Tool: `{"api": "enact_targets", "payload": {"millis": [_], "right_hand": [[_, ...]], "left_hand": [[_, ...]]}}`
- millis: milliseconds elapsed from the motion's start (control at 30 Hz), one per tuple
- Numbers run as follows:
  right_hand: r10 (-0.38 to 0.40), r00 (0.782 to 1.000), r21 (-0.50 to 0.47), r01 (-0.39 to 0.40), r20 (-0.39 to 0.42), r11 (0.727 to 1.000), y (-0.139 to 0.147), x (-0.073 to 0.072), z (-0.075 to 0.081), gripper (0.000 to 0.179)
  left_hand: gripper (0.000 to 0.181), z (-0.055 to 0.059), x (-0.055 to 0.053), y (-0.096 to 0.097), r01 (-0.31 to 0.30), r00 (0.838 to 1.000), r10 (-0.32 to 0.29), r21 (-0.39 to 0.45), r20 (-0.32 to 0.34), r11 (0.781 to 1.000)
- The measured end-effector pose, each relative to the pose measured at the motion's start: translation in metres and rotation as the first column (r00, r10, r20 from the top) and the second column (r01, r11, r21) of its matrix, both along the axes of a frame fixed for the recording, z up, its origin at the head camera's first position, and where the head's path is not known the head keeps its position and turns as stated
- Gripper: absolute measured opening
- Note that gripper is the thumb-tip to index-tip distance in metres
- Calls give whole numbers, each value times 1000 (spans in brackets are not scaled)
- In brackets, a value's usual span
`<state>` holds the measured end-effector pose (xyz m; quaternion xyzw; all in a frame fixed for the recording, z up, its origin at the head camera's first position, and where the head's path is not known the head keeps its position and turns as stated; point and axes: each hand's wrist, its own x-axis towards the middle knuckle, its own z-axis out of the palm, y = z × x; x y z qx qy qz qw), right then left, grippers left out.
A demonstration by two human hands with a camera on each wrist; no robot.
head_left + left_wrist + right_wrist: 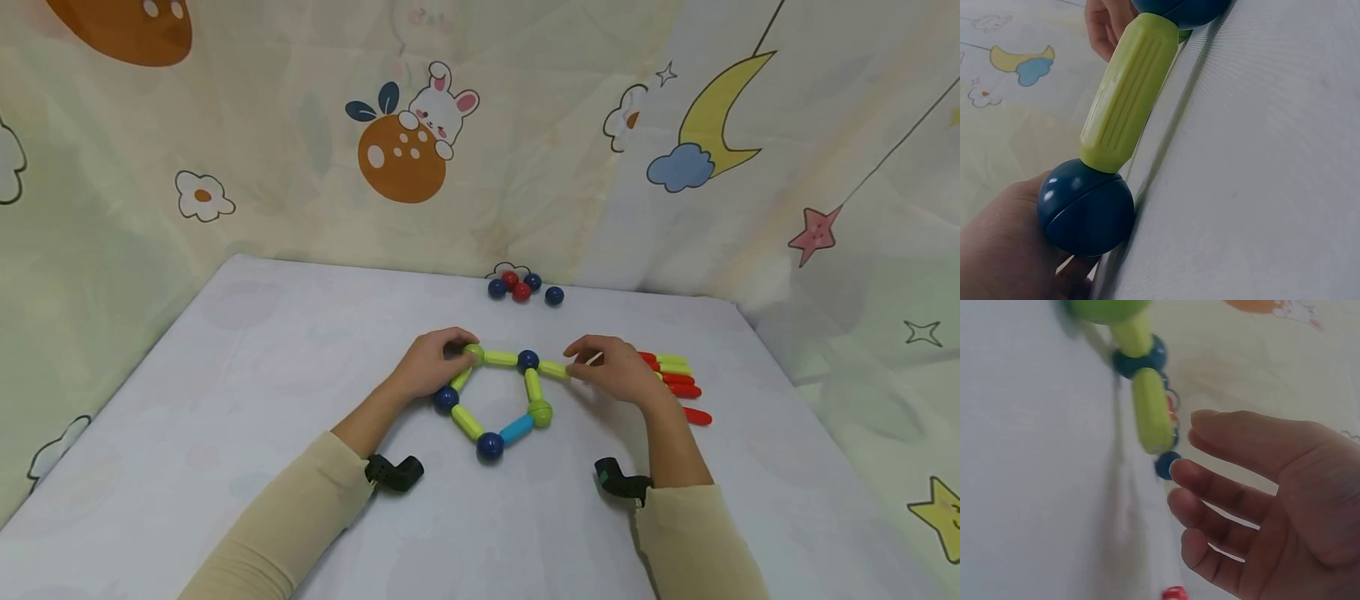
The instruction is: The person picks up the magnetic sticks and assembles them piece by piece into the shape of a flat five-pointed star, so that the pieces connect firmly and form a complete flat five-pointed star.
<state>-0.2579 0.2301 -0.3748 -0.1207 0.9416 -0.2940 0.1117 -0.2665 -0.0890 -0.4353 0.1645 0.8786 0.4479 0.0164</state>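
A closed ring of balls and short rods lies on the table. My left hand [431,365] holds its upper-left green ball [475,353] between thumb and fingers. Below that hand is a dark blue ball [446,400], joined by a yellow-green rod [1129,94] to the front blue ball [491,447]. A light blue rod [517,430] runs on to the right green ball [540,413]. From the back blue ball [528,360] another yellow-green rod [1152,412] sticks outward. Beside its free end my right hand [1272,500] has its fingers loosely bent and parted, holding nothing.
Several loose red and blue balls [521,292] lie at the table's back edge. Red and yellow-green rods [681,380] lie right of my right hand, partly hidden by it. A patterned cloth [300,150] hangs behind the white table [225,358].
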Motion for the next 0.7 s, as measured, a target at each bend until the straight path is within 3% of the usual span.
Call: {"api": "enact_targets", "payload": {"millis": [267,700], "right_hand": [[-6,998,-31,4,-61,1000,25,11,24,33],[-73,997,-30,73,1,997,65,26,41,42]], "left_hand": [[32,1,2,0,2,1000,-2,7,-8,1000],[31,-2,1,0,3,1000,-3,11,-12,1000]]}}
